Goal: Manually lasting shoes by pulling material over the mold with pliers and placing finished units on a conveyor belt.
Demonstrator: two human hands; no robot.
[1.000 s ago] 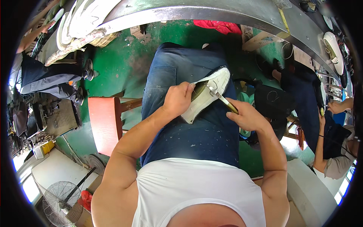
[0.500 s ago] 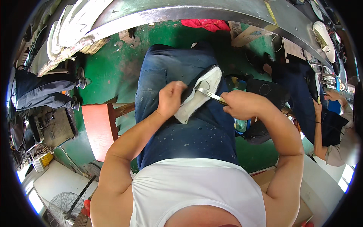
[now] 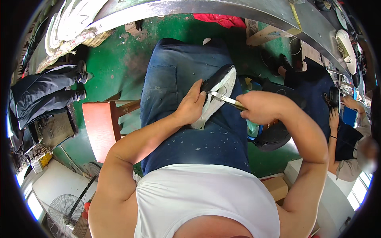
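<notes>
A shoe (image 3: 227,85) with a black upper and a pale, whitish underside lies bottom up and tilted across my thighs in blue jeans. My left hand (image 3: 192,106) is closed on its left side, thumb and fingertips at the black edge. In my right hand (image 3: 262,106) I grip pliers (image 3: 228,100) by the handles. Their metal jaws reach across the underside to the black edge, beside my left fingertips. Whether the jaws pinch the material is too small to tell.
A metal workbench (image 3: 190,8) curves along the far side, with pale shoes (image 3: 346,51) on its right. A red-padded stool (image 3: 101,129) stands at my left, a fan (image 3: 65,216) behind it. Other people sit at both sides. Red cloth (image 3: 220,20) lies on the green floor.
My left hand has gone from a raised fist beside the shoe to a hold on its black edge. The shoe has tilted, showing more black side. The plier jaws now meet that edge.
</notes>
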